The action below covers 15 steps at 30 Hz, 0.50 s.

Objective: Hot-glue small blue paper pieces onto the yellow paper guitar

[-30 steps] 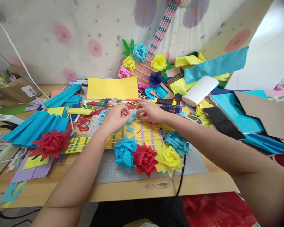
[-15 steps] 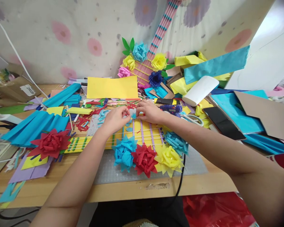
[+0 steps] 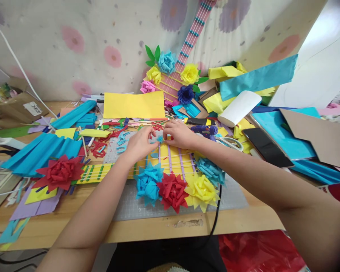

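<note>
Above the yellow paper guitar (image 3: 175, 153), my right hand (image 3: 179, 133) pinches a small light-blue paper flower piece (image 3: 159, 139) at its fingertips. My left hand (image 3: 141, 142) is just left of that piece, thumb and forefinger apart, holding nothing I can see. Along the guitar's near edge sit a blue paper flower (image 3: 149, 184), a red one (image 3: 173, 191) and a yellow one (image 3: 202, 190). Another blue flower (image 3: 211, 170) is at its right end, under my right forearm. A large red flower (image 3: 60, 172) lies by the neck's left end.
A grey cutting mat (image 3: 232, 196) lies under the guitar. Behind my right hand are a blue glue gun (image 3: 205, 130), scissors (image 3: 231, 142) and a black phone (image 3: 268, 147). A pink paper guitar (image 3: 187, 49) leans on the wall. Blue crepe paper (image 3: 45, 151) and paper scraps crowd the left.
My left thumb and forefinger have parted and drawn slightly left, away from the light-blue piece. My right hand has hardly moved.
</note>
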Tool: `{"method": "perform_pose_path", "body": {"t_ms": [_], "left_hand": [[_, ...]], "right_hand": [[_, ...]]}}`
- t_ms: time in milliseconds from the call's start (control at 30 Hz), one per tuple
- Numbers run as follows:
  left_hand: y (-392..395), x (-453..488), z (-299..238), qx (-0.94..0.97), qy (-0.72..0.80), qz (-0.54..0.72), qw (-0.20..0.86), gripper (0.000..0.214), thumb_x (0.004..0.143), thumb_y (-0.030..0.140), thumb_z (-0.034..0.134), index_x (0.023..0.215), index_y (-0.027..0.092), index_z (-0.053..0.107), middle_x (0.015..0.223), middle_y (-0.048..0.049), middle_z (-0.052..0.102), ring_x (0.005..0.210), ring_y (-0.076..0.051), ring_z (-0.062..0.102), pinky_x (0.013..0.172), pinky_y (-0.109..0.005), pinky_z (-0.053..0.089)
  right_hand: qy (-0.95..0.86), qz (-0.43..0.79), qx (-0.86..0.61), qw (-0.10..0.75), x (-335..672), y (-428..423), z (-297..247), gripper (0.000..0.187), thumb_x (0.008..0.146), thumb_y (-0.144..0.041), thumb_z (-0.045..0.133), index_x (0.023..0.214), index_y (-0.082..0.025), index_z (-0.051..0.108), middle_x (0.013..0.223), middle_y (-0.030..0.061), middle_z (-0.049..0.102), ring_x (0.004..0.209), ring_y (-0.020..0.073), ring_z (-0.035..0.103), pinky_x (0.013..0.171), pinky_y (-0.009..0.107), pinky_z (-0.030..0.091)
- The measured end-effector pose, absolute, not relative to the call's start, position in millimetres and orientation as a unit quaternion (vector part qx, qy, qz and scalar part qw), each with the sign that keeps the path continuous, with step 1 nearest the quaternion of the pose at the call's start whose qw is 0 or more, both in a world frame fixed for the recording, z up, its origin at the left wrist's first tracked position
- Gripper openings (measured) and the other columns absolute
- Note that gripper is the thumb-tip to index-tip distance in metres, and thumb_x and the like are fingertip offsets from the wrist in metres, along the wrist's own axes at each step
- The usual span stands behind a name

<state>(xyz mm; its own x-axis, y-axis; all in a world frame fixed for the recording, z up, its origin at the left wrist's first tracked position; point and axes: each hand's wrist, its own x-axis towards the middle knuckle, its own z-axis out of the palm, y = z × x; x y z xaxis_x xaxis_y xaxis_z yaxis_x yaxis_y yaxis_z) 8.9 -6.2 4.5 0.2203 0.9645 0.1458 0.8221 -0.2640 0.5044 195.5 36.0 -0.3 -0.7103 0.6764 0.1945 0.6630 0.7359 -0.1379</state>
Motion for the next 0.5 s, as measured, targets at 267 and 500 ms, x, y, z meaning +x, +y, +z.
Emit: {"method": "perform_pose_path", "body": {"t_ms": [267,500], "left_hand": [[-5,25,-23,0.750,0.595,0.282,0.064,0.029,0.069,0.021,0.067,0.086,0.023,0.043,0.098,-0.0063,0.053,0.100,-0.024,0.051,0.085,-0.036,0.043],[-7,31,-26,0.764,0.583,0.274,0.028,0.027,0.071,0.017,0.062,0.087,0.023,0.042,0.096,-0.0071,0.052,0.098,-0.026,0.050,0.085,-0.038,0.041]], "right_hand": [[-0.920,0.027,-0.370,0.124,192,35,-2,0.008,0.077,-0.023,0.058,0.077,-0.018,0.065,0.095,0.0089,0.064,0.098,0.0245,0.050,0.085,0.036,0.033],[-0.913,0.024,-0.379,0.148,192,33,0,0.015,0.076,-0.023,0.057,0.090,-0.018,0.060,0.098,0.0107,0.064,0.098,0.0257,0.051,0.085,0.036,0.033]]}}
